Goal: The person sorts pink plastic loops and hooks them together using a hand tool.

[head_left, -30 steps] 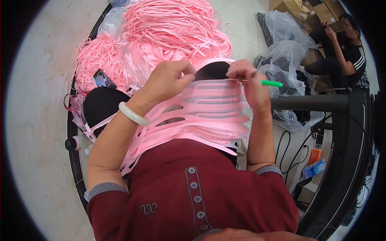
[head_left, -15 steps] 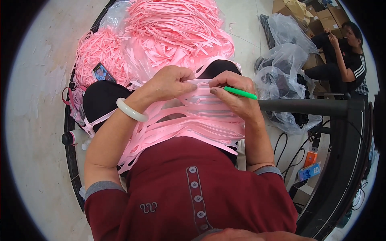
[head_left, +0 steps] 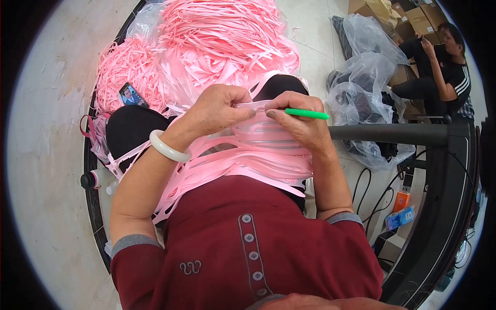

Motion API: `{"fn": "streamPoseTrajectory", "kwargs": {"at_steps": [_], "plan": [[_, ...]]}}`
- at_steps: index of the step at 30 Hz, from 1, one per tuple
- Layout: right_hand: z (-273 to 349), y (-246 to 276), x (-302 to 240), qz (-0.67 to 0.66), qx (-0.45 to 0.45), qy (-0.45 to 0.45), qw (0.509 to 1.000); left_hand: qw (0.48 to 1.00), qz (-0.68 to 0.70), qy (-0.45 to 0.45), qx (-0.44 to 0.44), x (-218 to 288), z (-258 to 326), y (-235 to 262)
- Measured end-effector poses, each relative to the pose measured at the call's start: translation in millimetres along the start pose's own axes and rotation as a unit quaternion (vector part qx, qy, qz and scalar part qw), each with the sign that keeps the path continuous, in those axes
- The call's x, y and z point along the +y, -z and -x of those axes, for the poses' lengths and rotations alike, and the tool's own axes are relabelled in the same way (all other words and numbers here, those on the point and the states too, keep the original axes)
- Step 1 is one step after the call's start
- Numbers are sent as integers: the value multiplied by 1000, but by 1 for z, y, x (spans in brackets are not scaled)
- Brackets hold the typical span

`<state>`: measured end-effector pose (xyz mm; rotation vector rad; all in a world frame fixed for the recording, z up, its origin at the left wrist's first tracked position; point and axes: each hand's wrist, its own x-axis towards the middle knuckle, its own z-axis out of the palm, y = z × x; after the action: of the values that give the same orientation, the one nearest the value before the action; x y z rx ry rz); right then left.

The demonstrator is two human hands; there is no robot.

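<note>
Across my lap lies a pink rubbery sheet [head_left: 258, 159] of joined strips with openings between them. My left hand [head_left: 223, 109] pinches the sheet's far edge between thumb and fingers. Close beside it, my right hand [head_left: 299, 116] is closed round a tool with a bright green handle [head_left: 308, 113]. Its handle points off to the right; the working tip is hidden by my fingertips at the sheet's edge. The right thumb and fingertips also meet the pink edge there. A white bangle [head_left: 168, 146] circles my left wrist.
Beyond my knees rises a large heap of pink strips [head_left: 222, 36], with a smaller heap [head_left: 124, 64] left of it. A phone [head_left: 133, 96] rests against the smaller one. Right are a black metal bar [head_left: 387, 135], plastic bags [head_left: 361, 93] and a seated person [head_left: 444, 77].
The green handle and my right hand have shifted slightly left and up along the sheet's edge. My left hand keeps its pinch almost in place.
</note>
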<state>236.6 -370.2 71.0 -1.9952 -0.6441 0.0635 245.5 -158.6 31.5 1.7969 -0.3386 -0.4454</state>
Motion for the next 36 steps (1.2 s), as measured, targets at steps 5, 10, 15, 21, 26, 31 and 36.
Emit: {"fn": "streamPoseTrajectory", "kwargs": {"at_steps": [5,10,15,21,26,31,36], "plan": [[1,0,0,3,-3,3,1000,1000,3,-8,4,2,1,-1],[-1,-2,-2,10,10,-15,1000,1000,7,-10,8,3,2,0],[-1,-9,5,3,32,34,999,999,24,-20,7,7,3,-2],[-3,1,11,130,143,159,968,992,111,-9,-59,27,10,-3],[0,45,27,162,285,132,935,972,201,-14,-122,38,12,-6],[6,49,51,-71,229,34,970,984,161,-6,-71,33,1,-18],[15,60,18,-229,228,-17,946,983,173,-2,-62,32,-10,-18]]}}
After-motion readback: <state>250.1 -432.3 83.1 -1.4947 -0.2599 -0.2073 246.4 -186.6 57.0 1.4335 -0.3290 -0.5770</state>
